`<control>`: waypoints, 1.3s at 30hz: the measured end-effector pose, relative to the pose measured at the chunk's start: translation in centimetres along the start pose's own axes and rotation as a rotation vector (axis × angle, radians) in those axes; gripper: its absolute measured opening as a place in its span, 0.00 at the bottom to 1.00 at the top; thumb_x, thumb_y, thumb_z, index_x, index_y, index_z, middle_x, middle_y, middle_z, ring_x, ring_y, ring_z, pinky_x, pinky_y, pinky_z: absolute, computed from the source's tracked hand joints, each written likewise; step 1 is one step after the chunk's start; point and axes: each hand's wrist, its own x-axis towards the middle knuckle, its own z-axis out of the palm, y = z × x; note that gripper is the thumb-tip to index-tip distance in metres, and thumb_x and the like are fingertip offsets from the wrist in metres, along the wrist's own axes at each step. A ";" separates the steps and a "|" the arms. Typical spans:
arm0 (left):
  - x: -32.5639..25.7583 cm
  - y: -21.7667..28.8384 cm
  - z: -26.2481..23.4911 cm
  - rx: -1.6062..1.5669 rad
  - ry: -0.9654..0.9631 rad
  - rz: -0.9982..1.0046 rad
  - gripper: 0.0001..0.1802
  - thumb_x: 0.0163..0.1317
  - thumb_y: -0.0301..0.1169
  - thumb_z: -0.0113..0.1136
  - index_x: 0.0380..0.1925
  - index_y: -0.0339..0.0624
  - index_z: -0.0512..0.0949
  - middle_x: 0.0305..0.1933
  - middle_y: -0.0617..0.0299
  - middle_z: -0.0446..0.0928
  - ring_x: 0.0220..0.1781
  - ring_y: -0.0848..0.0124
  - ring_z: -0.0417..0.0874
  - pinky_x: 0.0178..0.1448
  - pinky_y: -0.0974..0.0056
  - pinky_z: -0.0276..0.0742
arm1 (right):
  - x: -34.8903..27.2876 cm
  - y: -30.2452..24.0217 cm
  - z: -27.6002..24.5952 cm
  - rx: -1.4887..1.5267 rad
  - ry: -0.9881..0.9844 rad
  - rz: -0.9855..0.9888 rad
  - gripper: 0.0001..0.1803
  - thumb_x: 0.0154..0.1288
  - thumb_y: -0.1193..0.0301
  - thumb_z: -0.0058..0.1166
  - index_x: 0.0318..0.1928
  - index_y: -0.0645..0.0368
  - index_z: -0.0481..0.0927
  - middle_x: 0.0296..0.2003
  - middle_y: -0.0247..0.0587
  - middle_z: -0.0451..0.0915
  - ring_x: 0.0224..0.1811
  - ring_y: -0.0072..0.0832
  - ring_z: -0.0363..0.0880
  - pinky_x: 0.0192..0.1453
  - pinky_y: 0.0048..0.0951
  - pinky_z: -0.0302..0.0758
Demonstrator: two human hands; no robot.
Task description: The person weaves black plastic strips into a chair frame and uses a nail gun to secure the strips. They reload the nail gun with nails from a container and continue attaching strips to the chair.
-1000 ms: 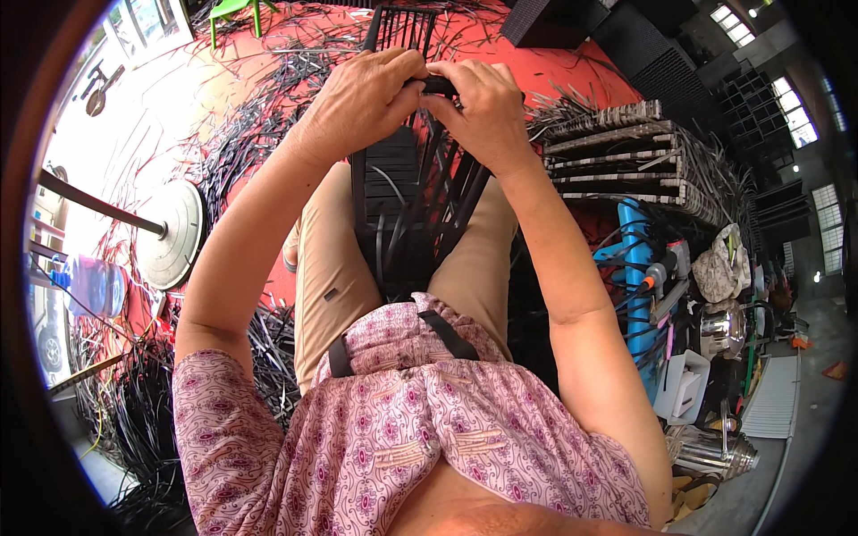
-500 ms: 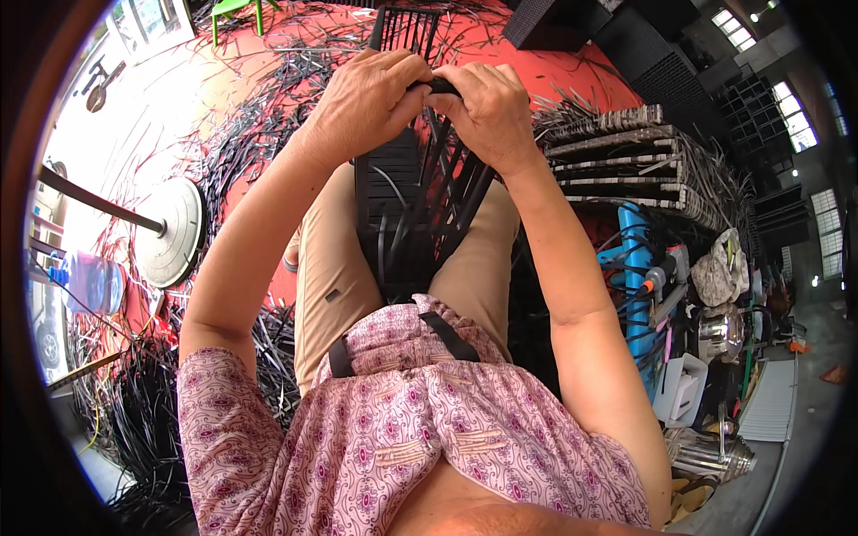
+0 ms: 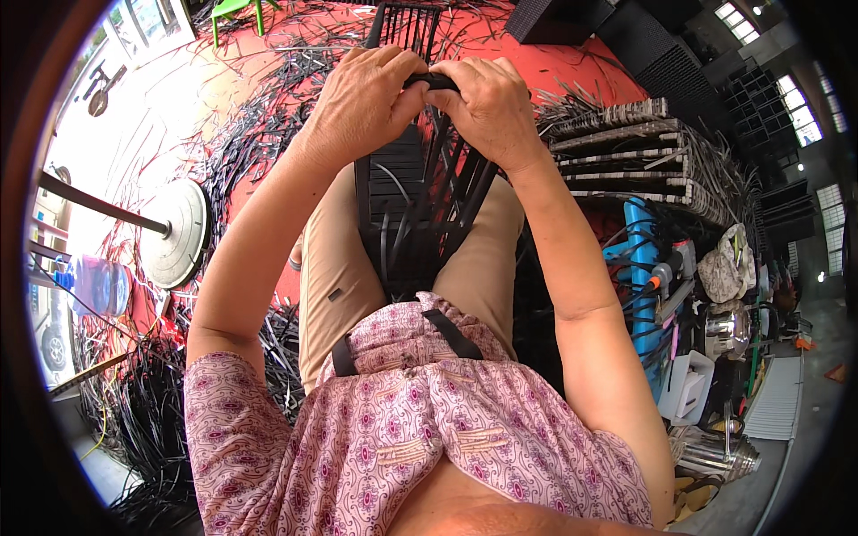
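Both hands, left hand [image 3: 362, 103] and right hand [image 3: 487, 112], are gripping a black strip [image 3: 432, 81] at the frame's [image 3: 393, 192] far edge; near part woven, loose strips [image 3: 447, 201] hanging unwoven.

The red floor [image 3: 268, 80] spreads out beyond and to the left of the grip, strewn with black strips [image 3: 259, 143]. A thicker heap of strips [image 3: 152, 402] lies well below the grip, at the left. A round grey base [image 3: 177, 234] with a dark pole sits left of and below the grip. Right of the grip stands a stack of woven panels [image 3: 643, 161]; a green stool [image 3: 234, 9] stands far beyond it, to the left.
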 end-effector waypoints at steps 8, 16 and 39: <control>0.0 0.1 0.9 -0.071 0.040 -0.081 0.11 0.63 0.34 0.61 0.41 0.40 0.82 0.37 0.54 0.81 0.45 0.53 0.83 0.56 0.52 0.72 | -0.4 -0.5 0.1 0.004 0.004 0.050 0.17 0.61 0.61 0.67 0.45 0.58 0.83 0.36 0.41 0.84 0.41 0.39 0.83 0.50 0.41 0.72; -0.1 0.5 0.2 -0.055 -0.006 -0.094 0.12 0.64 0.33 0.59 0.43 0.38 0.83 0.39 0.52 0.81 0.45 0.52 0.83 0.55 0.52 0.74 | -0.5 -0.7 0.3 -0.025 0.035 0.030 0.18 0.63 0.60 0.66 0.46 0.59 0.84 0.36 0.41 0.83 0.40 0.39 0.82 0.50 0.42 0.72; -0.1 0.5 1.0 -0.163 -0.061 -0.259 0.10 0.67 0.29 0.58 0.43 0.35 0.82 0.41 0.51 0.81 0.48 0.53 0.81 0.57 0.53 0.75 | -28.0 10.3 -20.3 -0.645 0.328 1.135 0.37 0.60 0.67 0.69 0.68 0.62 0.70 0.57 0.53 0.80 0.59 0.48 0.80 0.64 0.44 0.76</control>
